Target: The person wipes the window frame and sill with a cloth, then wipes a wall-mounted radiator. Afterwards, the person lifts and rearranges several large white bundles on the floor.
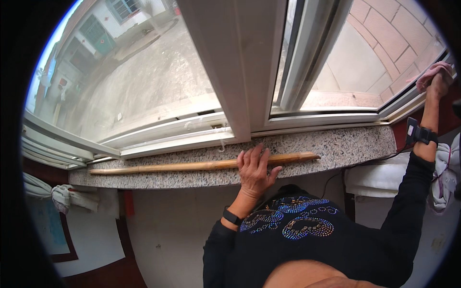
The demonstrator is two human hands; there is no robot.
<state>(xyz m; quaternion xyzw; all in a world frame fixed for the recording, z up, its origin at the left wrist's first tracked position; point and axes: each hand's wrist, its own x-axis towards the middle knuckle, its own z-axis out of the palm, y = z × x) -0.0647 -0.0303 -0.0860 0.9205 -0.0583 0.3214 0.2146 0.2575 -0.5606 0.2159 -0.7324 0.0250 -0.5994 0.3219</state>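
The left hand (pixel 253 172) lies palm down across the bamboo pole (pixel 194 166) at the centre of the frame, its fingers spread and loosely bent, not wrapped around it. The fingertips reach past the pole's upper side and the thumb sits just below it; how firmly the palm presses cannot be told. In the upper right, the right hand (pixel 439 87) has its fingers closed over a bunched pink cloth (pixel 431 75), at the right end of the window frame (pixel 321 119). The cloth lies right under these fingers, well apart from the left hand.

The pole runs lengthwise on the speckled stone sill (pixel 357 143), from the left of the frame to just right of centre. A strip of stone shows between pole and window frame, and a broader stretch lies right of the pole's tip. The sill's front edge curves close below the pole, near the dark sleeves and sequinned top (pixel 307 221). On the right, the sill ends beside a dark red surface.

A black band (pixel 231 216) circles the left wrist; a strapped device (pixel 418 133) sits on the right one, any marks on it too small to read. Knotted pale curtains hang at lower left (pixel 65 197) and far right (pixel 442 185).
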